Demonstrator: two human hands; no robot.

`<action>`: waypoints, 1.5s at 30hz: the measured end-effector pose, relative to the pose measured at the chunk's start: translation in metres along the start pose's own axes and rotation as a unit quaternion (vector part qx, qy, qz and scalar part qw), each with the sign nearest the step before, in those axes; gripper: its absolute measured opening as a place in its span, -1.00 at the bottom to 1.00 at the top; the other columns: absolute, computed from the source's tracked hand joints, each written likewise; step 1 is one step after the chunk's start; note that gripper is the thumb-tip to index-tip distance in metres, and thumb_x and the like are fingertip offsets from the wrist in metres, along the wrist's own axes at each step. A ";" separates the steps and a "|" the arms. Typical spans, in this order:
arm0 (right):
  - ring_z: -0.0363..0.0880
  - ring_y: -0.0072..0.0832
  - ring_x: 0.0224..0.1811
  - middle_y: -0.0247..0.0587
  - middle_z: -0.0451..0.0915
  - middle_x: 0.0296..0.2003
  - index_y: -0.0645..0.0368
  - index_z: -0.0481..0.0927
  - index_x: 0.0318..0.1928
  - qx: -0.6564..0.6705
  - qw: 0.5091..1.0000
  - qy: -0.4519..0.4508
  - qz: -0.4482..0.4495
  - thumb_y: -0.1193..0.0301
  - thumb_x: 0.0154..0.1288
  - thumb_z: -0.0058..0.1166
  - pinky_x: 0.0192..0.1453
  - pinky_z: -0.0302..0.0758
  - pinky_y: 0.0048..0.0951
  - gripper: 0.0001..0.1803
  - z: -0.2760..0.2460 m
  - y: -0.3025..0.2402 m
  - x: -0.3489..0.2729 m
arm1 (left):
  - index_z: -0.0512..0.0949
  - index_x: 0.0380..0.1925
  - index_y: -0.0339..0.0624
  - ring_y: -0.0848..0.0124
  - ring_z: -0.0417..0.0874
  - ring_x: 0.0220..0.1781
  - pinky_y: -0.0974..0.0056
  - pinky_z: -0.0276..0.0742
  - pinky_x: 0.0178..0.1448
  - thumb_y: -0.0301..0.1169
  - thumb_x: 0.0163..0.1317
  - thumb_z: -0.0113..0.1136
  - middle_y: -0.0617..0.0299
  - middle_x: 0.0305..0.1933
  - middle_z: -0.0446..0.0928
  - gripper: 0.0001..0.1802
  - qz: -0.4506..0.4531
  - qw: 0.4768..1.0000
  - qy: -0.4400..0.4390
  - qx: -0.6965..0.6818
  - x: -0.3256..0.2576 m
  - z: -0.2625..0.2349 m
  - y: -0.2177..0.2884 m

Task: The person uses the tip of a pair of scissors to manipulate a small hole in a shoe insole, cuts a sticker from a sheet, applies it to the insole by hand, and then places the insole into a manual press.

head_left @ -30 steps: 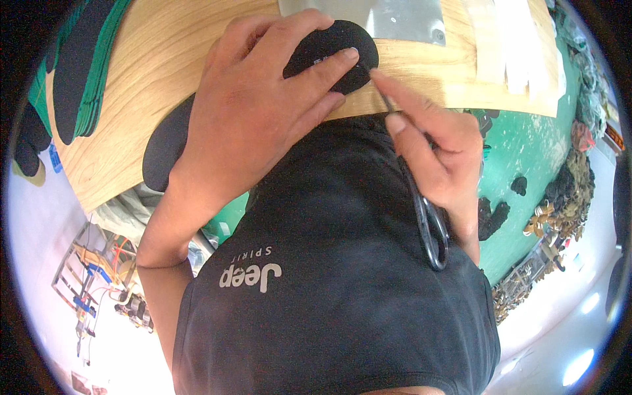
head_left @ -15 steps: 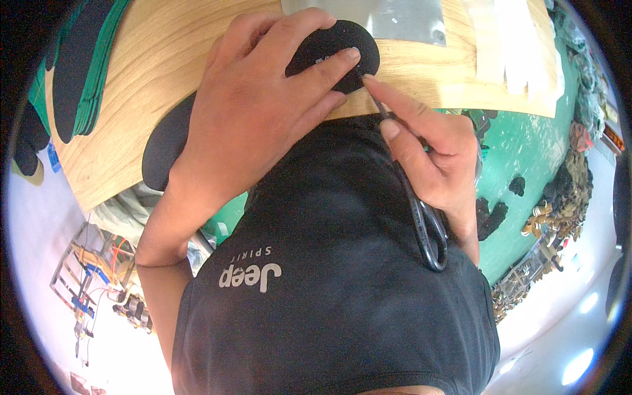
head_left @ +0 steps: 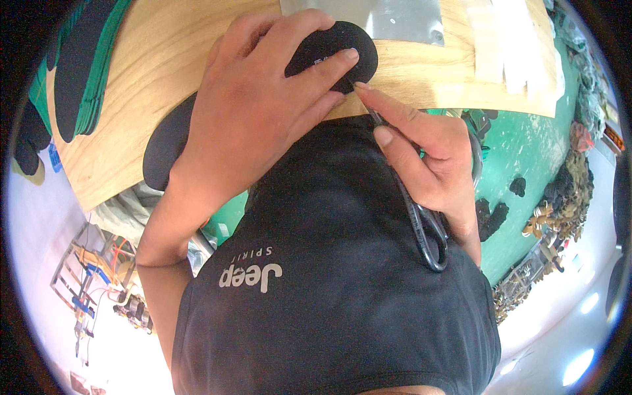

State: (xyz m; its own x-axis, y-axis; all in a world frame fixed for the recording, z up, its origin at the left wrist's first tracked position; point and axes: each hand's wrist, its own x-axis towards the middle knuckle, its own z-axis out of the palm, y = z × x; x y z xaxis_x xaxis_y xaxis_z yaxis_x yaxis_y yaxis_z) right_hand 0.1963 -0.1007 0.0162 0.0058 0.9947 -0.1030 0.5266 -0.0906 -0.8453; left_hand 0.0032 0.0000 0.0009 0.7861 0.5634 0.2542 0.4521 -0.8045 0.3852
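The left hand [head_left: 247, 108] lies palm down, fingers loosely spread, pressing a black, round-ended pad [head_left: 363, 43] to the tabletop [head_left: 434, 76] beneath its fingertips. The right hand [head_left: 431, 151] pinches a slim dark metal tool [head_left: 421, 230] between thumb and forefinger, its looped handle below that palm, its tip by the pad's near edge. Beyond the left fingers lies a grey sheet [head_left: 401, 20]; left of that hand, stacked green-and-black pieces [head_left: 82, 79].

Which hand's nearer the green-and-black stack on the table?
Left. The left hand lies right of the stack, on a black insole; the right hand is farther right, holding a dark metal tool.
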 end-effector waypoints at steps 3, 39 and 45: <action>0.59 -0.62 -0.28 -0.15 0.66 -0.38 0.28 0.56 0.10 -0.001 1.000 -0.009 0.006 0.62 0.22 -0.03 -0.14 0.43 -0.63 -0.59 -0.002 0.000 0.001 | 0.58 0.03 0.10 0.17 0.44 0.10 0.12 0.30 0.21 -0.30 0.05 0.28 0.23 0.16 0.44 -0.55 0.001 1.000 -0.001 0.003 -0.001 0.001 0.001; 0.57 -0.66 -0.37 -0.21 0.64 -0.46 0.29 0.55 0.10 -0.009 0.999 -0.008 -0.047 0.62 0.23 -0.03 -0.22 0.43 -0.66 -0.60 0.003 -0.001 0.000 | 0.57 0.03 0.10 0.19 0.46 0.11 0.13 0.31 0.21 -0.29 0.05 0.27 0.22 0.14 0.45 -0.54 0.014 1.000 0.014 -0.006 -0.001 0.002 -0.002; 0.53 -0.61 -0.49 -0.26 0.61 -0.52 0.29 0.56 0.08 -0.006 0.995 0.014 -0.097 0.65 0.20 -0.04 -0.29 0.43 -0.62 -0.59 0.011 0.009 0.001 | 0.57 0.05 0.10 0.17 0.45 0.11 0.13 0.32 0.21 -0.29 0.05 0.27 0.22 0.14 0.45 -0.53 0.011 1.000 0.007 0.008 -0.001 0.001 -0.001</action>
State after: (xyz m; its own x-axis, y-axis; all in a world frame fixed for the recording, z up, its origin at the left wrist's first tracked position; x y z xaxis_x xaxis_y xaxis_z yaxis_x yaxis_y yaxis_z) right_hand 0.1921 -0.1007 0.0028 -0.0735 0.9944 0.0760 0.5300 0.1035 -0.8416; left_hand 0.0021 0.0002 -0.0005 0.7898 0.5485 0.2747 0.4422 -0.8194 0.3647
